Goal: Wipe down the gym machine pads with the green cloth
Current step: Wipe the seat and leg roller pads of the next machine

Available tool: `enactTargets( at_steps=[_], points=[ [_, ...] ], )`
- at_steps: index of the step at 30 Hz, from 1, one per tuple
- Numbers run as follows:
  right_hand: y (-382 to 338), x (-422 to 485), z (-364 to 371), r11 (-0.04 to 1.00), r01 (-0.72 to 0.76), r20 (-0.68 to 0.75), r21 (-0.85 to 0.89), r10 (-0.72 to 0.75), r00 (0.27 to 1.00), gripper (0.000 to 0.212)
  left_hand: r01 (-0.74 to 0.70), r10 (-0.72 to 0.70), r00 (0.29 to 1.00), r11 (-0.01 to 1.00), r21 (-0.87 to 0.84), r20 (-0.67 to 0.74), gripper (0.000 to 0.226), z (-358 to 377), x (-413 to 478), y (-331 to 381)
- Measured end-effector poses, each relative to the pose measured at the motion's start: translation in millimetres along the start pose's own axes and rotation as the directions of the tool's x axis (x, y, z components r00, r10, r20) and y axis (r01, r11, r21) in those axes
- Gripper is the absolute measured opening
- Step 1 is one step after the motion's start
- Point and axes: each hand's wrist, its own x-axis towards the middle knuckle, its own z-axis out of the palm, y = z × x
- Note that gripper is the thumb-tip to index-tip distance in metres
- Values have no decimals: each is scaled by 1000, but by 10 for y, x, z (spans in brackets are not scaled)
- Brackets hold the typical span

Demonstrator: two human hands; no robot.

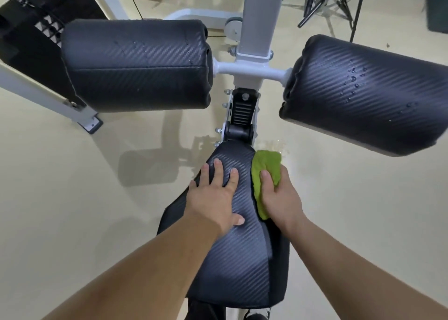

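Note:
A black textured seat pad (242, 254) runs down the middle of the view. My left hand (215, 196) lies flat on its upper part, fingers spread, holding nothing. My right hand (278, 196) presses the green cloth (263, 171) against the seat pad's right edge. Two black roller pads stick out from the white frame above: the left roller pad (135, 65) looks mostly dry, and the right roller pad (368, 94) carries several water droplets.
The white machine post (257, 16) and a black hinge bracket (241, 116) stand just beyond the seat. A black weight stack (31, 28) sits at upper left, a black tripod stand (334, 2) at upper right. The floor (72, 198) is pale beige.

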Motion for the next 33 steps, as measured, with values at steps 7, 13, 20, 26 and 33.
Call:
enactTargets(
  at_steps=[7,13,20,26,33],
  points=[
    [440,-345,-407,983,-184,170,27,177,969,24,18,-18,1000,999,-36,-7,113,6,-14,34],
    [167,52,-98,982,-99,68,159,89,994,20,21,-23,999,997,-79,-30,111,37,-44,19],
    [835,-717,-175,958,-213,-74,194,230,970,28,41,-44,998,994,-98,-38,111,68,-47,43],
    [1056,-1774,105,844,-426,-108,326,481,870,26,35,-76,976,980,-194,-206,84,295,-271,207],
    [340,-1967,-479,946,-282,-191,160,310,931,31,-58,-67,927,947,-317,-368,63,779,-910,-29]
  ],
)
